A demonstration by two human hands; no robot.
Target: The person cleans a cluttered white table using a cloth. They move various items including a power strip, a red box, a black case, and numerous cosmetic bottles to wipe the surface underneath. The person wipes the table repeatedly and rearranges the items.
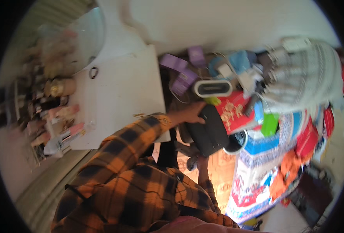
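A dark rectangular case (pixel 208 131) is held in front of me, tilted. My left hand (pixel 192 113) reaches across from the left and grips its upper left side, with the thumb on the surface. At the lower edge, my right hand (pixel 201 161) holds the case; its fingers are mostly hidden underneath. Just beyond the case lie a red bag or packet with gold print (pixel 236 112) and a white oval-rimmed object (pixel 213 88). A white-rimmed round container (pixel 238 142) stands close to its lower right corner. The picture is somewhat blurred.
To the left is a white tabletop (pixel 122 96) with a dark ring-shaped band (pixel 93 72) and cluttered cosmetics-like items. Several purple boxes (pixel 185 81) lie beyond. Right are a fringed pale cloth (pixel 306 78), a green box (pixel 269 124), patterned bedding (pixel 256 174) and an orange cloth (pixel 285 174).
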